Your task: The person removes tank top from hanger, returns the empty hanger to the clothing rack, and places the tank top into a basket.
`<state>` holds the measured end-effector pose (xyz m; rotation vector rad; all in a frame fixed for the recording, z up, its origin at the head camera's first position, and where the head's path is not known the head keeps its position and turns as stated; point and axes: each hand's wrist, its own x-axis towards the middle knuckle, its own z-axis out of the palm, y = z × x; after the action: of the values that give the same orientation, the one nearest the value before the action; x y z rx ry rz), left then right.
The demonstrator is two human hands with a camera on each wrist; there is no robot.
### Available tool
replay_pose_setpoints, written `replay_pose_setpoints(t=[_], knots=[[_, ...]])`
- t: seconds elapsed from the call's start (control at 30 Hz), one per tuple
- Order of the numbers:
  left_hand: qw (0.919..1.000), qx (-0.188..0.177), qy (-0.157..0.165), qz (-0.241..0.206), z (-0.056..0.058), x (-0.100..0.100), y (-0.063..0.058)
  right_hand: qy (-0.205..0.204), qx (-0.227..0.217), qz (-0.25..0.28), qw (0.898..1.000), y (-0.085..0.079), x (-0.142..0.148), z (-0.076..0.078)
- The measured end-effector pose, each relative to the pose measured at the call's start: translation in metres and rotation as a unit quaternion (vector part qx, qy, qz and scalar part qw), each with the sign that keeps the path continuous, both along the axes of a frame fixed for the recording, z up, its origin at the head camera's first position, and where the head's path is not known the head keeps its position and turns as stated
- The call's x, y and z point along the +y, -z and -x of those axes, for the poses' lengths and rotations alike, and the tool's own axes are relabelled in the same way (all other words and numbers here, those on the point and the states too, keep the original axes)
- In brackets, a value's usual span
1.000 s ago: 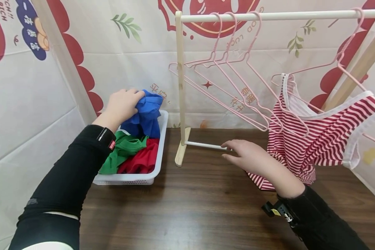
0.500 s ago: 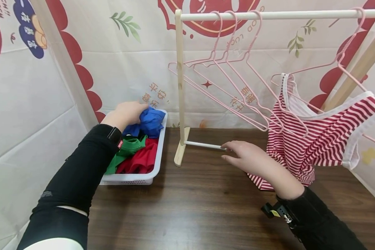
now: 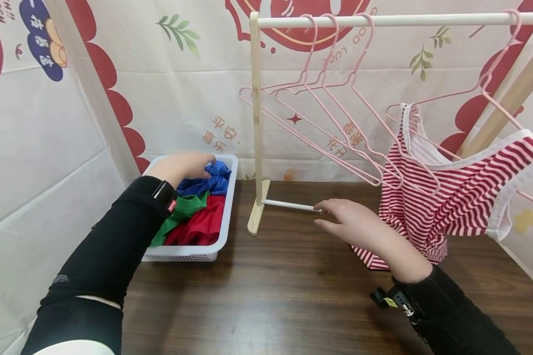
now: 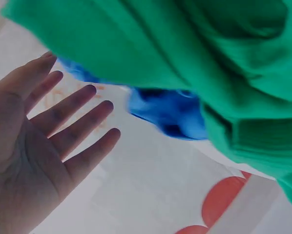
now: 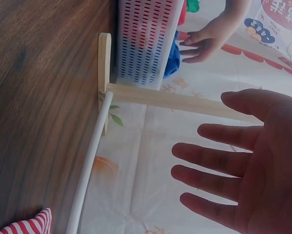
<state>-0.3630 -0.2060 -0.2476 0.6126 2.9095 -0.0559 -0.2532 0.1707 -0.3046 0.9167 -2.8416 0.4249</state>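
White cloth wall [image 3: 191, 103] with red bumps stands behind a brown table [image 3: 275, 305]. On its left side is a white basket [image 3: 232, 197]. Blue cloth [image 3: 219, 178] lies inside, at the far end. It is all crumpled, so I cannot tell which end is the top, but the part I see runs mostly side to side. My left hand [image 3: 182, 165] is just over it, fingers straight and spread; I cannot tell if a fingertip touches it. That hand hides some of the blue. Green cloth [image 3: 184, 209] and red cloth [image 3: 204, 224] lie nearer me, side by side.

My right hand [image 3: 353, 222] is open too, over the table, near a red and white striped shirt [image 3: 426, 197]. A wooden post [image 3: 256, 123] stands upright between the basket and three pink hangers [image 3: 323, 79], which hang from a long white rail [image 3: 404, 20]. The shirt hangs from another pink hanger [image 3: 486, 84], farther right.
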Motion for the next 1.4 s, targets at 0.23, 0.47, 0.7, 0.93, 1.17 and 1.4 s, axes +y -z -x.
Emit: replay_pose_setpoints(t=[0.23, 0.47, 0.7, 0.93, 1.17, 1.4], knots=[[0.9996, 0.012, 0.02, -0.014, -0.01, 0.02, -0.007, 0.019, -0.005, 0.004, 1.0, -0.006, 0.0, -0.001], [0.9976, 0.038, 0.057, -0.012, -0.028, 0.04, -0.007, 0.025, -0.002, 0.01, 1.0, -0.013, 0.0, -0.005], [0.9936, 0.074, 0.081, -0.027, -0.048, 0.065, -0.007, 0.019, 0.03, 0.01, 0.999, -0.02, 0.0, -0.014], [0.9764, 0.154, 0.15, -0.02, -0.069, 0.093, -0.005, 0.011, 0.069, 0.013, 0.997, -0.029, 0.003, -0.026], [0.9643, 0.206, 0.166, -0.019, -0.084, 0.111, -0.004, 0.006, 0.111, 0.014, 0.994, -0.043, 0.01, -0.039], [0.9449, 0.26, 0.184, -0.073, -0.093, 0.124, -0.002, -0.009, 0.223, 0.029, 0.974, -0.059, 0.035, -0.054]])
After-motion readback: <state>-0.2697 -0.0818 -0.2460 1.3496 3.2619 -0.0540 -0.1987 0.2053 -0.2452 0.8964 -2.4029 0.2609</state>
